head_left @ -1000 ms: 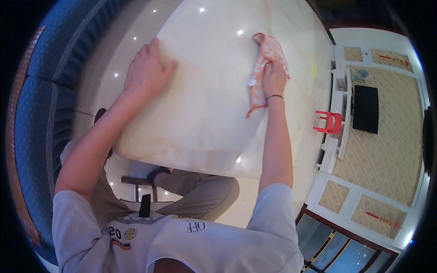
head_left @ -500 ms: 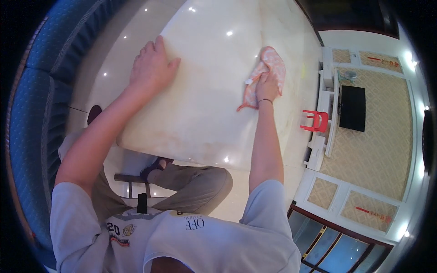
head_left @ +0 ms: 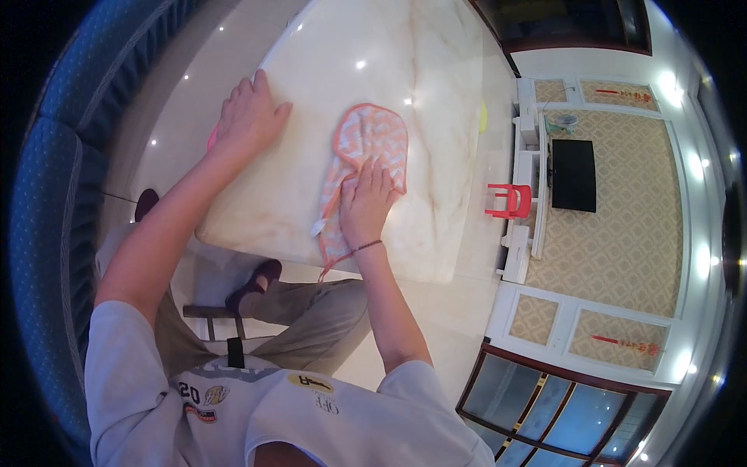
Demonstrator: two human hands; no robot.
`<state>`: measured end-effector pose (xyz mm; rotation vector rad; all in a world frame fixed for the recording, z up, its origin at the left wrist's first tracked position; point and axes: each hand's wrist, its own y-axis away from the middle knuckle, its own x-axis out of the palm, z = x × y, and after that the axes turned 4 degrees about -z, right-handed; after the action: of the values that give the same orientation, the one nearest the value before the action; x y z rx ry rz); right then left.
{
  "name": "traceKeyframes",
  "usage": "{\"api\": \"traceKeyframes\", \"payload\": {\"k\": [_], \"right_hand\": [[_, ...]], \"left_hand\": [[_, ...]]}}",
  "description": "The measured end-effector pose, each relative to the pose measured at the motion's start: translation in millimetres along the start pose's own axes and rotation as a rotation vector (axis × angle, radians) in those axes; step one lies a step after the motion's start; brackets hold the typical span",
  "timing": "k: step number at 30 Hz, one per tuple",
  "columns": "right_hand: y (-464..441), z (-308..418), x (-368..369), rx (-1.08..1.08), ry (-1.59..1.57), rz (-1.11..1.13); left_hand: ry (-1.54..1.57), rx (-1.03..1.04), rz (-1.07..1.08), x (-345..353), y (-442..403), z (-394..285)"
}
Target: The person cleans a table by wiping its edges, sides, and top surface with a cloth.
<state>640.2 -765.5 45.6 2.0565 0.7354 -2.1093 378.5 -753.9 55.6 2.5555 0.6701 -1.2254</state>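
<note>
My right hand [head_left: 367,206] presses down on a pink-and-white patterned cloth [head_left: 377,136] with orange trim, gripping it against the marble-look table [head_left: 268,206]. Its fingers extend over the folded fabric, and part of the cloth is hidden under the palm. A thin trim loop of the cloth hangs at the table's near edge. My left hand [head_left: 250,117] rests on the table near its left edge, holding nothing, fingers extended and thumb apart.
A blue sofa [head_left: 54,179] runs along the left. Beyond the table's right side are a red plastic chair [head_left: 513,201], a white TV cabinet [head_left: 515,253] and a television [head_left: 573,175]. A yellow-green object [head_left: 483,117] shows by the table's far edge. My legs are under the near edge.
My right hand has drawn the cloth left and toward me across the table, and the cloth lies more spread out. My left hand stays at the table's left edge. The camera view has shifted.
</note>
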Motion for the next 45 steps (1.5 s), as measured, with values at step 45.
{"api": "traceKeyframes", "payload": {"k": [45], "right_hand": [[-141.2,-186.6,59.6,0.437,-0.155,-0.193]], "left_hand": [[-0.068,0.067,-0.114,10.0,4.4,7.8]]}}
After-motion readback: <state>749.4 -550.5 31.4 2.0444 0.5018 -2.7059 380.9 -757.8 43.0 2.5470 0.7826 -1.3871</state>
